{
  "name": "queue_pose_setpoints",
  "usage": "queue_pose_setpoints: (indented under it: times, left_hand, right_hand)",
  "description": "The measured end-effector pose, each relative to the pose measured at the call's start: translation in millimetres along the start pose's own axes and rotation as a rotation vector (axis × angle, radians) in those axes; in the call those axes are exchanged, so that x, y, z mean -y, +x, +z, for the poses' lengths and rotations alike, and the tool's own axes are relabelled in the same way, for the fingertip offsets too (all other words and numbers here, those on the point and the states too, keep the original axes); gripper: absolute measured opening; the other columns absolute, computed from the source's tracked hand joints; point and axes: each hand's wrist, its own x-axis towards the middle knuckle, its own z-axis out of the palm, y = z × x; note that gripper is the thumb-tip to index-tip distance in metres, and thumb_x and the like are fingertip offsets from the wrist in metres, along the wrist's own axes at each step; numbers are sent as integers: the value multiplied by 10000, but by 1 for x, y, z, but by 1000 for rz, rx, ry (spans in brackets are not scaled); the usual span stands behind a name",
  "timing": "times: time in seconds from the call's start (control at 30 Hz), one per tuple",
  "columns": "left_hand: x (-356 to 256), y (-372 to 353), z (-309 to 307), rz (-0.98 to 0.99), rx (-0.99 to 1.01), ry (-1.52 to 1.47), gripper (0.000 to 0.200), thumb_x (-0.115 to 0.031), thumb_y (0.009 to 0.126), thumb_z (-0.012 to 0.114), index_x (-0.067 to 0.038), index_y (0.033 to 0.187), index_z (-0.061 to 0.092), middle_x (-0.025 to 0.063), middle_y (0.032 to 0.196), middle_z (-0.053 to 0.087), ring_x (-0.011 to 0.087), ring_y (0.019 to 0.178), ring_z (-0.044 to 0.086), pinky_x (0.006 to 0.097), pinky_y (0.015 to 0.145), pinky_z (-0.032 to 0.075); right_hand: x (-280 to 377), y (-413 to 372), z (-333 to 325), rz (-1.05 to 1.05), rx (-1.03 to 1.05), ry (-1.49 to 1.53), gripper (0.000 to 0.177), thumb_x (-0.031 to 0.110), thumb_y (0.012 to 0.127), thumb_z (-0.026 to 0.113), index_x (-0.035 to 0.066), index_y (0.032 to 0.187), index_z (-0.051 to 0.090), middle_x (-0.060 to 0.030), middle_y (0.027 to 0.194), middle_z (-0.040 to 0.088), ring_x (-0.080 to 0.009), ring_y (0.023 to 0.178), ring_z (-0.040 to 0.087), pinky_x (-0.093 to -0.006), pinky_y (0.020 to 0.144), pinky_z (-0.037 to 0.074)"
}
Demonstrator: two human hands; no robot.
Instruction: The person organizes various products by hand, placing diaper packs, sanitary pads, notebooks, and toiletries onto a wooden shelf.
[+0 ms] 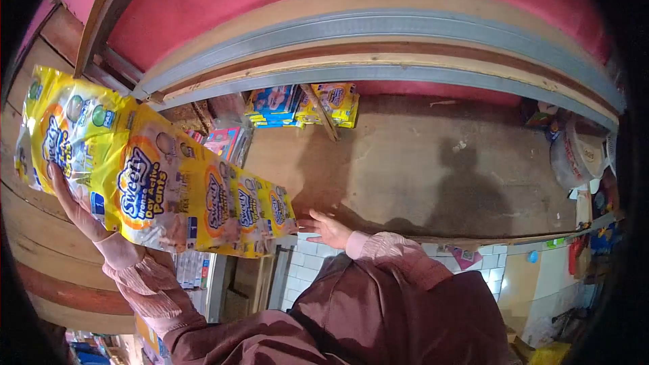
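A long strip of joined yellow diaper packs (152, 186), printed "Sweety" and "Pants", stretches from the upper left toward the middle. My left hand (80, 211) grips its large near end, one finger lying along the front of the pack and the other fingers hidden. At the strip's smaller far end is my right hand (330, 230), fingers spread, with the fingertips right by the last pack. Both hands come out of pink ruffled cuffs.
A wooden shelf board (412, 162) spans the middle, holding stacked yellow and blue packs (331, 103) at its back left. A metal-edged beam (378, 74) crosses above. At the right stands a clear plastic tub (573, 155). White floor tiles (307, 267) show below.
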Motion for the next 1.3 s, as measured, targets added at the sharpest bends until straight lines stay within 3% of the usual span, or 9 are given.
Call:
queue_pose_setpoints:
  times: [0.27, 0.5, 0.73, 0.8, 0.9, 1.0, 1.13, 1.2, 1.3]
  left_hand:
    - [-40, 45, 24, 4, 12, -27, 477, -140, 935, 453, -48, 1393, 359, 71, 1478, 282, 213, 1347, 294, 375, 1121, 236]
    - [9, 61, -16, 50, 25, 21, 508, -118, 918, 462, -67, 1408, 340, 84, 1487, 266, 227, 1341, 302, 382, 1114, 248]
    - [22, -1, 70, -557, -325, -380, 540, -373, 938, 460, -94, 1392, 373, 109, 1490, 249, 260, 1348, 290, 432, 1123, 235]
    - [132, -21, 26, -309, -56, -294, 575, -398, 918, 489, -111, 1399, 359, 130, 1498, 214, 288, 1365, 252, 484, 1117, 238]
    - [147, -74, 74, -334, -56, -375, 602, -358, 905, 527, -111, 1414, 323, 158, 1491, 207, 316, 1343, 294, 502, 1099, 265]
    - [177, -114, 95, -646, -99, -600, 550, -306, 905, 552, -61, 1369, 387, 170, 1411, 354, 305, 1257, 409, 465, 1044, 352]
    - [204, -233, 114, -884, -74, -257, 490, -140, 845, 655, 41, 1257, 463, 159, 1218, 545, 260, 1011, 582, 396, 855, 506]
    - [273, -313, 108, -832, 170, -363, 477, -118, 842, 664, 35, 1252, 474, 152, 1171, 575, 256, 948, 615, 381, 815, 533]
    - [281, -378, 110, -1313, 270, -680, 492, -162, 836, 679, 21, 1247, 478, 149, 1171, 576, 257, 980, 612, 407, 832, 538]
  right_hand:
    - [20, -4, 15, -273, 5, -63, 528, 480, 861, 591, 158, 1264, 480, -16, 1094, 576, -208, 1065, 528, -448, 974, 381]
    - [35, -12, -13, -313, 162, 375, 486, 350, 924, 542, 153, 1347, 406, -33, 1313, 496, -224, 1195, 484, -422, 1014, 372]
    - [80, -73, -30, -843, -268, -54, 381, 179, 867, 645, 87, 1219, 531, -5, 1086, 612, -104, 991, 576, -285, 856, 466]
    - [74, -73, -49, -783, -412, -154, 316, 142, 839, 673, 54, 1128, 580, -30, 1033, 620, -115, 952, 577, -277, 823, 473]
    - [75, -98, -42, -799, -742, -485, 276, 164, 786, 738, 63, 1011, 614, -13, 907, 632, -87, 883, 571, -255, 789, 467]
    - [62, -111, -55, -906, -891, -395, 281, 190, 768, 761, 66, 968, 607, -13, 859, 620, -85, 834, 557, -246, 748, 458]
    - [49, -165, -133, -1088, -1212, -684, 297, 135, 773, 738, 43, 1003, 574, -25, 894, 606, -99, 840, 545, -258, 739, 458]
    - [52, -196, -104, -982, -1348, -682, 320, 70, 782, 693, 33, 1059, 536, -33, 921, 594, -115, 862, 547, -270, 769, 461]
    - [51, -198, -141, -989, -1593, -741, 336, 30, 787, 646, 32, 1095, 510, -41, 925, 583, -133, 886, 543, -279, 801, 458]
